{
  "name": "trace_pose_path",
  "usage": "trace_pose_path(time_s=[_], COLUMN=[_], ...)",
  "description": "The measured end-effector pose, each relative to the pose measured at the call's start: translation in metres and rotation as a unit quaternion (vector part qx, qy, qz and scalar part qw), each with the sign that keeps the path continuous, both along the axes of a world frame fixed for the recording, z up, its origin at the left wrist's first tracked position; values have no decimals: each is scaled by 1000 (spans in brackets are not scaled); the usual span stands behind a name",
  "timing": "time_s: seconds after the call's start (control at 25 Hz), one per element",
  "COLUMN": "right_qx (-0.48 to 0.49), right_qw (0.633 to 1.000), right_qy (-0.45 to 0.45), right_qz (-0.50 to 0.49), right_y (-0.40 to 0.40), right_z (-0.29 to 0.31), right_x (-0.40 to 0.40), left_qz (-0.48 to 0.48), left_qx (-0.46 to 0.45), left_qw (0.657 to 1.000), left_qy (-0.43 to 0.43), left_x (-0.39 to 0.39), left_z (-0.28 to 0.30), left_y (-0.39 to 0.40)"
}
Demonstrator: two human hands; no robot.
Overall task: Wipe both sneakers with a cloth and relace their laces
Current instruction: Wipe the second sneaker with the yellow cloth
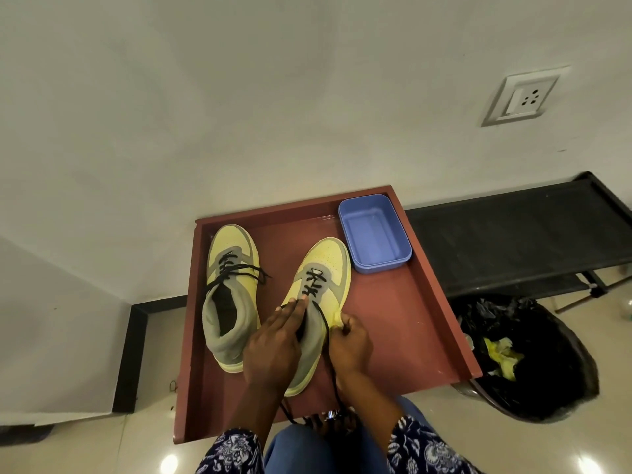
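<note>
On the red-brown tray [403, 323] sit both sneakers, toes pointing toward the wall [239, 97]. Toward the tray's left edge stands the laced sneaker [232, 289], yellow and grey, its black lace crossed up the front with loose ends splayed to the sides. Near the tray's middle lies the second sneaker [325, 278], laced only through its lower eyelets. The person's left hand [273, 343] rests over this shoe's opening, fingers straight and held close together, their tips pressing on the tongue just below the crossed lace [313, 283]. The right hand [349, 340] is at the shoe's right side, fingers curled and pinching the yellow eyelet flap, with the black lace running down past it toward the tray's near edge. Whether that hand also grips the lace I cannot tell. At the tray's far right corner sits a blue plastic tub [374, 234], just beside the second sneaker's toe. Off the tray's right edge stand a black rack [513, 234] and a bin lined with a black bag [533, 357].
</note>
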State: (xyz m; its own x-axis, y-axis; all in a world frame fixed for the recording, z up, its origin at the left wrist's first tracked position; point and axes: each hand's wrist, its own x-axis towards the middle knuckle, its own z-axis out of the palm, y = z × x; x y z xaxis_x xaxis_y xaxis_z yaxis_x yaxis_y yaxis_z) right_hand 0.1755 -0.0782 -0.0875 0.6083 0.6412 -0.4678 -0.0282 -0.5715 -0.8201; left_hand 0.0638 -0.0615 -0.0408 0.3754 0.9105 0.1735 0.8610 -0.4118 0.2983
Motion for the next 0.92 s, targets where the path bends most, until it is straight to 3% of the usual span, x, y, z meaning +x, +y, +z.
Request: trace_pose_path(time_s=[0.28,0.64,0.76,0.92], right_qx=[17,-23,-8,2], right_qw=[996,995,997,999], right_qy=[82,97,67,-46], right_qz=[13,-17,-25,-10], right_y=[-27,-33,-24,-5], right_z=[2,8,10,17], right_x=[-8,1,16,53], left_qz=[-8,-75,-97,-131], left_qx=[-30,-45,-25,4], left_qw=[999,996,994,991], left_qy=[12,23,36,25], left_x=[-5,-39,-42,-37], left_z=[8,13,14,9], left_y=[-4,-25,-26,-28])
